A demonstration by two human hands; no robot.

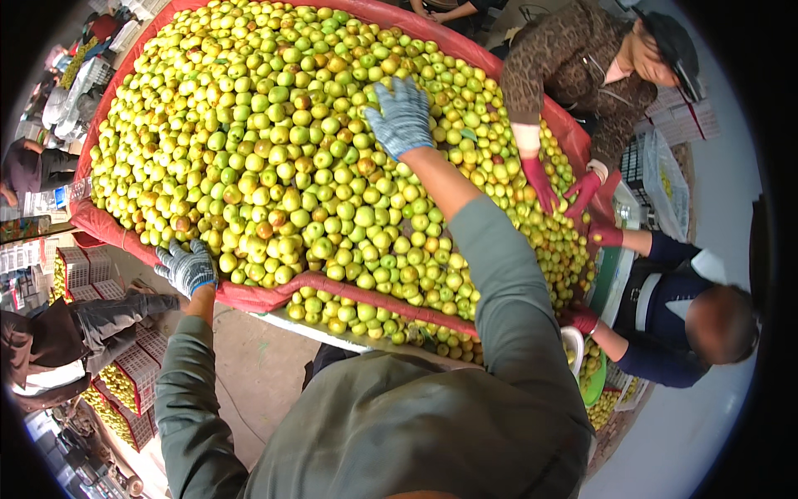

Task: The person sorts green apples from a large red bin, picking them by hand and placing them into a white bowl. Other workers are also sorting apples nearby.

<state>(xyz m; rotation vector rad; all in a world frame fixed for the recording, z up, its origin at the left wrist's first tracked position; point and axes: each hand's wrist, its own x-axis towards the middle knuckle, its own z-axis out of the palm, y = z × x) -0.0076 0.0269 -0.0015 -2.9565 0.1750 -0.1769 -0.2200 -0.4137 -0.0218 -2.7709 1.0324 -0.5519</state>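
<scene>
A broad heap of yellow-green jujubes (262, 143), some with brown patches, lies before me inside a red padded rim (268, 296). My right hand (404, 118), in a grey-blue knit glove, reaches far over the heap and rests on the fruit, fingers spread. At the heap's near left edge, my left hand (189, 269) wears a similar glove. It lies over the red rim against the outermost fruit, with its fingers apart. Neither hand shows fruit in its grasp, though both palms are hidden.
A co-worker's maroon-gloved hands (561, 190) are in the fruit at right; another's gloved hand (578, 318) is near a white bowl (572, 349) and green basin (595, 383). Fruit also lies in a front trough (349, 315). Crates (134, 368) stand at lower left, beside another person (93, 337).
</scene>
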